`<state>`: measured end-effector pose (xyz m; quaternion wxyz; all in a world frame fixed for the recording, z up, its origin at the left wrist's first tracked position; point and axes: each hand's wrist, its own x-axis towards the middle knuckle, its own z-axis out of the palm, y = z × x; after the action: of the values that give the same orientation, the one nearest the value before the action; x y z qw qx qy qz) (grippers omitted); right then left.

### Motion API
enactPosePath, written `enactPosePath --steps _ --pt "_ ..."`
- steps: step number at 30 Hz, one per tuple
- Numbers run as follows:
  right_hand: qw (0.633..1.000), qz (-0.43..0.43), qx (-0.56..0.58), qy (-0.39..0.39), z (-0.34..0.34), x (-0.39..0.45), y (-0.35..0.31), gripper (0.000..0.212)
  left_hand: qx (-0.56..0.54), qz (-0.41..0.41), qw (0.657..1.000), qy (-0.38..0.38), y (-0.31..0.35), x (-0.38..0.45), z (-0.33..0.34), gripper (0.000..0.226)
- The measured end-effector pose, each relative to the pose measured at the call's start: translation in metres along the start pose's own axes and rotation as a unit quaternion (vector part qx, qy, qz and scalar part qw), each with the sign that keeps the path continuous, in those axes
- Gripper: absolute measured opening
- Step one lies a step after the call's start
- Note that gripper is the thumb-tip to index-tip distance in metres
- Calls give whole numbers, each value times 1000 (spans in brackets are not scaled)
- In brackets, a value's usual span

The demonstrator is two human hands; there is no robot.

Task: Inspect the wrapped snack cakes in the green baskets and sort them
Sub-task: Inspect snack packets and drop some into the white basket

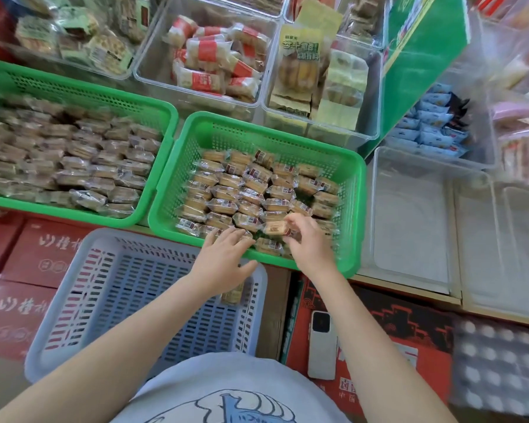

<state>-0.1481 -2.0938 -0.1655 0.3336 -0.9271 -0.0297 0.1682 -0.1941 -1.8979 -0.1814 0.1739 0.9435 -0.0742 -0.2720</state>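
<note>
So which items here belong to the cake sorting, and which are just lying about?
In the job:
right green basket
left green basket
wrapped cake pinched by right hand
left hand
grey basket

Lying about:
phone
red cartons
clear snack bins

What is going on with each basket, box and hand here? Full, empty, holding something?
Left green basket: heaped with wrapped cakes.
Right green basket: partly filled, cakes in rows.
Lavender basket: nearly empty, one cake inside.
Right hand: pinching a wrapped cake.
Left hand: fingers straight, reaching into the right basket.
Clear bin beside it: empty.
Phone: face down.
</note>
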Motion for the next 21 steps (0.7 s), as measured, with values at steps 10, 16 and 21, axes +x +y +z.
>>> enactPosePath --steps 10,16,21 --pt "982 -97 -158 -29 10 15 1 29 -6 26 998 54 1 22 -6 57" --pt "984 -94 -152 -26 11 14 6 26 65 -14 998 9 -4 33 -5 70" --pt "967 -101 -226 -62 28 24 7 24 65 20 997 47 -2 34 -1 86"
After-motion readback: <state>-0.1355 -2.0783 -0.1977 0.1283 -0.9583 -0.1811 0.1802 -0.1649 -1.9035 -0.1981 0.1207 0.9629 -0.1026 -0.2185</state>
